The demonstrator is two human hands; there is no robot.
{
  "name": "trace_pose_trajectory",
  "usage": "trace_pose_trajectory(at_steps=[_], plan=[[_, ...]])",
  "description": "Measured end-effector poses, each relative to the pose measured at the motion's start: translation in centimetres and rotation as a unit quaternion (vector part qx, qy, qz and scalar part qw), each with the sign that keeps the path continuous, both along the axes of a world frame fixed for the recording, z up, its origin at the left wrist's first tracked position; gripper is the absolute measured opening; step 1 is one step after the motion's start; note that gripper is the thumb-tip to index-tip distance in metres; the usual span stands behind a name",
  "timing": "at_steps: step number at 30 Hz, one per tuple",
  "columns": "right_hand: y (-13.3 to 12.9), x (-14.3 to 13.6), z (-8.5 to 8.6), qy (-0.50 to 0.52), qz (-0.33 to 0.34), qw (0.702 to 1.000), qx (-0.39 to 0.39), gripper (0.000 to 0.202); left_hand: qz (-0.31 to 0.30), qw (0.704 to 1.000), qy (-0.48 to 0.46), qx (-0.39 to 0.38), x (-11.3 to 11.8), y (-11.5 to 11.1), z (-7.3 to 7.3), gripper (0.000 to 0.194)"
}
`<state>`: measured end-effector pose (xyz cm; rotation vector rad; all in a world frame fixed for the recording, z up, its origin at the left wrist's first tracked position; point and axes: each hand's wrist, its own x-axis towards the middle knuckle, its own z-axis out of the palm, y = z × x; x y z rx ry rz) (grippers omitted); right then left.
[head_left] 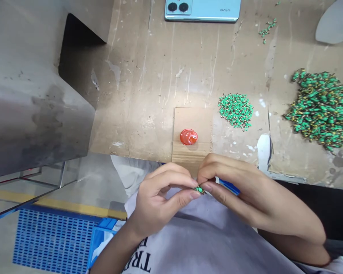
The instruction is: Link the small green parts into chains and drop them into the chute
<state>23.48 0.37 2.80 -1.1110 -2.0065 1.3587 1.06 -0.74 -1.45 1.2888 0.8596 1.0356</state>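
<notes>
Your scuffed brown worktop (pixel 143 91) runs off the top edge. At lower centre your left hand (pixel 160 205) pinches nearly closed; your right hand (pixel 241 173) bunches beside it, its hold hard to make out. A bristly green heap (pixel 326 110), right; glossy red blob (pixel 189 136), centre. Half hidden in your left fingertips: a tiny green piece (pixel 199 189).

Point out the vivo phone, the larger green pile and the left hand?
Vivo phone (pixel 208 10): head view, on its back cover.
Larger green pile (pixel 326 110): head view, middle of the heap.
Left hand (pixel 162 198): head view, back of the hand near the thumb's base.
</notes>
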Motion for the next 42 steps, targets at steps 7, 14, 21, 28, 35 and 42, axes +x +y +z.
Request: trace_pose_trajectory(at_steps=[7,14,21,28,35,42], plan=[[0.0,-0.3,0.2,0.049,-0.001,0.999,-0.016,0.014,-0.014,0.998,-0.051,-0.032,-0.1,0.1,0.0,0.016],[-0.6,-0.5,-0.1,0.106,-0.032,0.993,-0.027,0.008,-0.006,0.995,-0.093,-0.030,0.0,0.5,-0.2,0.014],[-1.6,-1.0,-0.7,0.134,-0.059,0.988,-0.036,0.012,0.016,0.997,-0.073,0.030,0.0,0.6,-0.5,0.016],[-1.7,-1.6,-0.9,0.176,-0.073,0.981,-0.035,0.011,0.027,0.995,-0.086,0.042,0.1,0.4,-0.6,0.019],[-1.8,-1.8,-0.8,0.195,-0.070,0.978,-0.036,0.017,0.027,0.994,-0.105,0.025,-0.1,0.2,-0.6,0.025],[-1.6,-1.8,-0.8,0.186,-0.066,0.980,-0.041,0.014,0.031,0.995,-0.084,0.047,-0.2,0.0,-0.6,0.018]])
